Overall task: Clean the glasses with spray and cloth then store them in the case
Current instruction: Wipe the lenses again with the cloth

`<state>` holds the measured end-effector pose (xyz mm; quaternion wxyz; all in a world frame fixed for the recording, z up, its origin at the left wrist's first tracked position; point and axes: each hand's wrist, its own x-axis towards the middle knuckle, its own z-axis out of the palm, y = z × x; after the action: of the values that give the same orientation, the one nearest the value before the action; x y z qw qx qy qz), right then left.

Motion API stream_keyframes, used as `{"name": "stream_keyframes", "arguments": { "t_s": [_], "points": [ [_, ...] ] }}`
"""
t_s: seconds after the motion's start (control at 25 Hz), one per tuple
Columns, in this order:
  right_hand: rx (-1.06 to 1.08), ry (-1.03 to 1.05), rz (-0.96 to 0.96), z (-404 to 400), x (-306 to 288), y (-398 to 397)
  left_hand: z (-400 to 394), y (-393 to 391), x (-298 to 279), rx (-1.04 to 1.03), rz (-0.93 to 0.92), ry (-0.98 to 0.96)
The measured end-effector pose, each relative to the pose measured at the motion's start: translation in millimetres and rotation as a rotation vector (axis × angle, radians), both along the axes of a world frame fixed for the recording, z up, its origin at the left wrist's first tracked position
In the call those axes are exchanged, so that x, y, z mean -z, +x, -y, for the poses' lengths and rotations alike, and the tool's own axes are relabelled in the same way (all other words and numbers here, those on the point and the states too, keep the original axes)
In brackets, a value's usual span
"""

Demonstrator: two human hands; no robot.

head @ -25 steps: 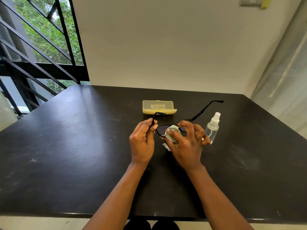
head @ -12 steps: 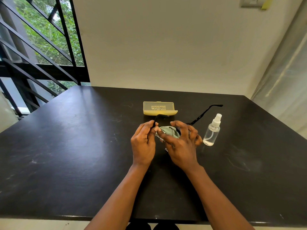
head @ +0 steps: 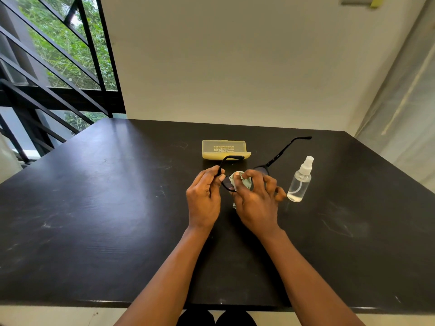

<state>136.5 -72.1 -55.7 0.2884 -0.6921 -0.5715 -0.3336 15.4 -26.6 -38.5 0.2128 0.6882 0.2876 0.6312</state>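
The glasses point(head: 261, 167) have a thin black frame with both temples unfolded; one temple runs up and to the right, its tip curving near the far side of the tabletop point(head: 94, 208), while the other bends over the left hand. They are held above the tabletop, in front of the case and left of the bottle.

The left hand point(head: 204, 196) pinches the frame at its left end, thumb and fingers curled on the hinge corner. The right hand point(head: 256, 201) grips the cloth point(head: 243, 180), a pale green, crumpled piece, its fingers curled and pressing it against the left lens; a small corner of it hangs below the palm. The lens under the cloth is mostly hidden, and the right lens shows dark against the tabletop.

The case point(head: 224, 149) is yellow, translucent and rectangular, with small print on its lid, lying closed just behind the hands. The spray bottle point(head: 300, 182) is clear with a white nozzle and a little liquid at the bottom; it stands upright just beside the right hand's little finger, whether touching or not I cannot tell.
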Motion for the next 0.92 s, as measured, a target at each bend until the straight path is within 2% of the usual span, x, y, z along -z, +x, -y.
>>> {"name": "stream_keyframes", "arguments": {
  "t_s": [0.16, 0.32, 0.64, 0.92],
  "points": [
    [-0.096, -0.059, -0.041, -3.7, 1.3, 3.9, 0.6, -0.5, -0.5, -0.004, 0.0, 0.003],
    [-0.196, 0.029, -0.104, 0.3, -0.7, 4.6, -0.9, 0.0, -1.3, 0.0, 0.03, -0.004],
    [-0.045, 0.052, -0.023, 3.7, -0.3, 4.7, -1.8, 0.1, -1.3, -0.006, 0.019, 0.015],
    [-0.216, -0.045, -0.05, 1.6, 0.1, 2.9, -2.9, -2.2, -2.2, -0.035, 0.047, 0.011]
  ]
}}
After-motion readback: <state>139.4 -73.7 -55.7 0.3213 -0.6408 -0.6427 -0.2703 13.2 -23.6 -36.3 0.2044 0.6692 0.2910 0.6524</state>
